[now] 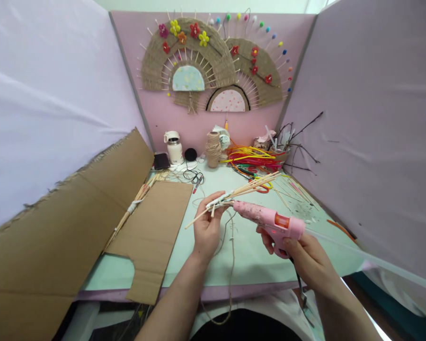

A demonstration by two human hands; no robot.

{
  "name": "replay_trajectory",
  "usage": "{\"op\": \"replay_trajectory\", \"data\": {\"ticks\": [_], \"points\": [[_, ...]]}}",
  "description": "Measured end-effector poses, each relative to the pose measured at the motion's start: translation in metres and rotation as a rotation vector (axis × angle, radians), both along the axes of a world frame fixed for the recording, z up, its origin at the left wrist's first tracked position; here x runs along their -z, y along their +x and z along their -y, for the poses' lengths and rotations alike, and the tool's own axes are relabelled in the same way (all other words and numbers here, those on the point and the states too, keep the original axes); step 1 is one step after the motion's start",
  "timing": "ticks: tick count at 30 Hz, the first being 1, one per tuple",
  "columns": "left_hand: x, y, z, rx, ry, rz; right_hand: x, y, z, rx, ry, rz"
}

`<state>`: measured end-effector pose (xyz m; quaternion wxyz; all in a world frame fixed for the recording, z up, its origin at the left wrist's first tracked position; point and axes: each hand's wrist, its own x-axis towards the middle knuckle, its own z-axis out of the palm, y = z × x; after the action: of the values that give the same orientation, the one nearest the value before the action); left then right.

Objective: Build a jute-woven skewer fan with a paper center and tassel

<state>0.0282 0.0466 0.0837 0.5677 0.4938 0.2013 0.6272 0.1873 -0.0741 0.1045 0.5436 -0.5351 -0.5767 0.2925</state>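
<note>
My left hand (pixel 208 225) is closed around a piece with several thin wooden sticks (pixel 257 183) fanning out to the right and a pale, patterned part at its base. One stick pokes out toward the lower left. In my right hand (pixel 301 251) is a pink glue gun (pixel 261 215), my fingers wrapped around its handle. Its nozzle points left and meets or nearly meets the base of the sticks; I cannot tell whether they touch. A strand of twine (pixel 232 265) hangs below my left hand and over the table's front edge.
Cardboard sheets (pixel 159 218) lie and lean at the left. Behind stand a twine spool (pixel 213 149), a white bottle (pixel 174 149) and colourful pipe cleaners (pixel 253 156). Loose sticks (pixel 298 192) lie at the right. Two woven fan decorations (pixel 216 57) hang on the pink back panel.
</note>
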Motion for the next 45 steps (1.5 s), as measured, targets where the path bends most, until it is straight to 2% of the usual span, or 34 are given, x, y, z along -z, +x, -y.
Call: {"op": "replay_trajectory", "data": {"ticks": [7,18,45], "points": [[0.005,-0.001,-0.002,0.052,0.043,-0.038,0.004,-0.005,0.002,-0.063,-0.021,0.029],[0.006,0.0,-0.003,0.054,0.013,-0.019,0.015,-0.007,0.004,-0.059,0.014,0.121],[0.01,0.001,-0.006,0.062,0.045,-0.041,0.014,-0.009,0.002,-0.079,0.017,0.109]]}}
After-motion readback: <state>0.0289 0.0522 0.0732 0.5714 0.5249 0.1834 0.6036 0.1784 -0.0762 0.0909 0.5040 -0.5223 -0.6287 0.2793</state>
